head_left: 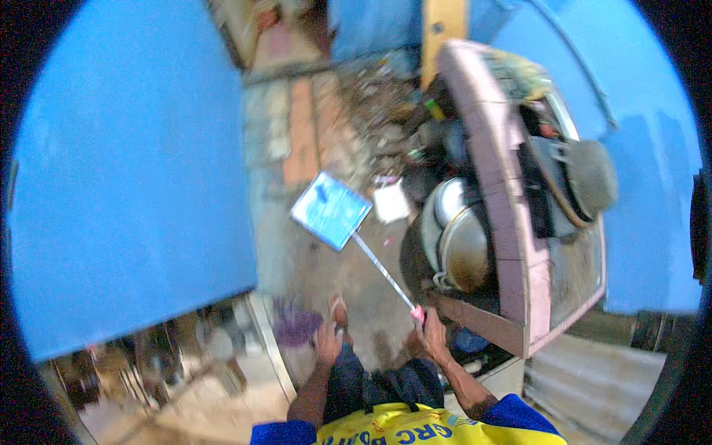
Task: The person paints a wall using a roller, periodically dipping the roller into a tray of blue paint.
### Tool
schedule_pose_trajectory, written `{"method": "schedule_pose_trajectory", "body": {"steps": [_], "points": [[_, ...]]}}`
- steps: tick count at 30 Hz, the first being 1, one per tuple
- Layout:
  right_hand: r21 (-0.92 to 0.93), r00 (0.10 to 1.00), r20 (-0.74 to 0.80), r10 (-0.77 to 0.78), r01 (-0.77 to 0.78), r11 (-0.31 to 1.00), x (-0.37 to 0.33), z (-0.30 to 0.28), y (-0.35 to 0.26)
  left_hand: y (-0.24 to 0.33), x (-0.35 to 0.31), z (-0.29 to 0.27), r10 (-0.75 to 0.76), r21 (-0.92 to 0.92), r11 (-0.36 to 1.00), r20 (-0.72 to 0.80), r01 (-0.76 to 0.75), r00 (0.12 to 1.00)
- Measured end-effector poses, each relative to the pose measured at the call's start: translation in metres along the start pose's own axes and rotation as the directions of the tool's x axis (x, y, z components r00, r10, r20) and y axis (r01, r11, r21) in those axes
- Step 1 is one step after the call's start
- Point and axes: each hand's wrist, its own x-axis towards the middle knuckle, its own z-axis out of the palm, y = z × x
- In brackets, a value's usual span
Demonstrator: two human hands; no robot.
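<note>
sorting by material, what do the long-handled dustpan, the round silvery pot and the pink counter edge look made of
Dustpan: smooth blue sheet, plastic or painted metal; blur leaves it open.
Pot: probably aluminium, from its dull silvery sheen and brown staining.
Counter edge: likely ceramic tile, given visible joint lines.

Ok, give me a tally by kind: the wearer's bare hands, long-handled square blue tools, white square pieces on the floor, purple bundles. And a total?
Bare hands: 2 (left hand, right hand)
Long-handled square blue tool: 1, held in the right hand
White square piece: 1
Purple bundle: 1, blurred
Total: 5
</note>
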Motion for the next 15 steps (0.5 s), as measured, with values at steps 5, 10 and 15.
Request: {"method": "schedule_pose_trajectory", "body": {"steps": [5,10,15], "points": [[0.24,0.988,-0.146,0.048,-0.012,0.971,-0.056,-0.137,-0.035,-0.02,0.006,-0.008,0.205,0.152,0.968,-0.011,-0.201,0.979],[0.253,0.846,-0.529,0.067,0.081,0.964,-0.106,-0.277,-0.012,0.028,0.042,-0.035,0.11,-0.078,0.993,0.281,-0.092,0.953],[0.083,0.586,-0.81,0.009,0.099,0.992,-0.168,-0.435,0.04,0.1,0.07,-0.033,0.044,-0.149,0.989,0.378,0.014,0.925]]}}
